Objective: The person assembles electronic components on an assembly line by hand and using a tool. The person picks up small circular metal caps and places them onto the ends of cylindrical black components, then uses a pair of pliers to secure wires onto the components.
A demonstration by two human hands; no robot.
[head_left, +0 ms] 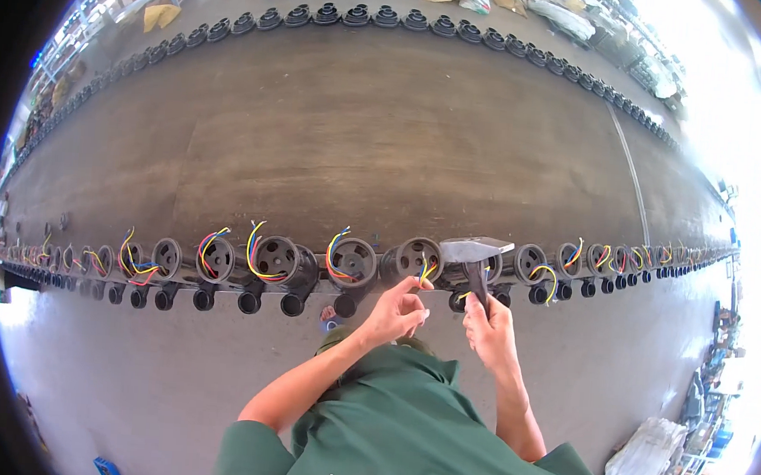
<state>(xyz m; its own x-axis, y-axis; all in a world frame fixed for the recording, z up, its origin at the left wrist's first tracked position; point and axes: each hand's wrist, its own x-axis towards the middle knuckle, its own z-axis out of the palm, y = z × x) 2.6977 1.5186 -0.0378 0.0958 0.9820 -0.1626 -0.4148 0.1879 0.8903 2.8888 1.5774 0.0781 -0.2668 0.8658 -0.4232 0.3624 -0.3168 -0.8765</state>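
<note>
My left hand (396, 313) is closed in a pinch at the near rim of a round black housing (412, 251), its index fingertip on the coloured wires (432, 269) that come out there. The exact grip on the wires is partly hidden by the fingers. A hammer (477, 248) is held upright by its dark handle in my right hand (491, 331). Its grey metal head hangs over the neighbouring housing and covers much of it. The hammer touches nothing that I can make out.
Similar housings, such as one with loose wires (353, 260), line the near edge of a long brown table (387, 133), their short pipe outlets over the edge. Along the far edge runs a row of dark round parts (357, 15). Wrapped bundles (646, 454) lie at the lower right.
</note>
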